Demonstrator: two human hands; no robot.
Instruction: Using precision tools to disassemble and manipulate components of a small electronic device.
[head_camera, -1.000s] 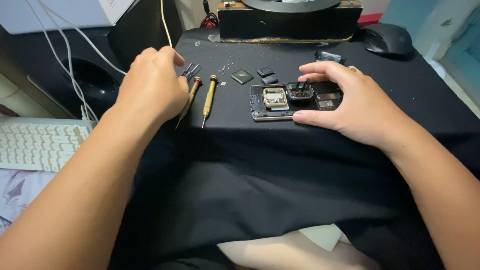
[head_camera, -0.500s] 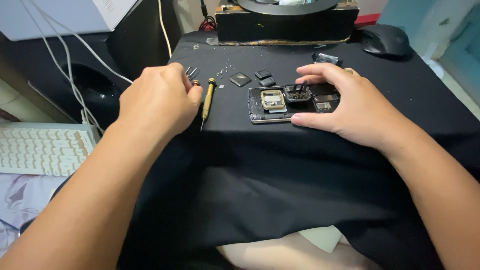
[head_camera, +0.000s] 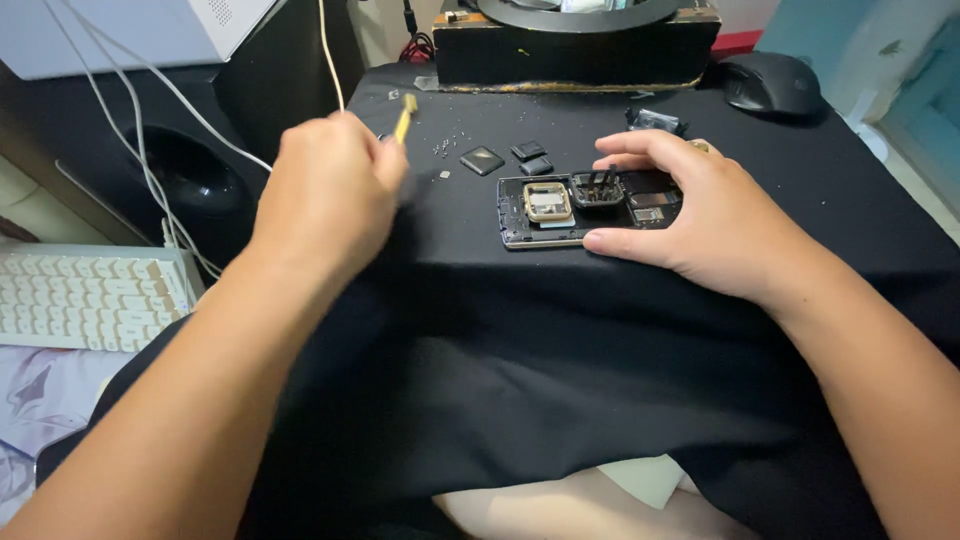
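An opened phone with its back off lies on a black cloth, showing a gold-framed part and dark inner parts. My right hand rests over its right half, thumb along the near edge and fingers on the far edge, holding it in place. My left hand is raised just left of the phone and is closed round a yellow-handled screwdriver, whose end sticks up above my fingers. Three small dark removed parts and some tiny screws lie behind the phone.
A black wooden-edged box stands at the back. A black mouse is at the far right. On the left are a white keyboard, a black speaker and white cables.
My left hand closed on a yellow-handled screwdriver that lay on the cloth and lifted it. The other screwdriver is no longer in sight. My right hand stays on the phone.
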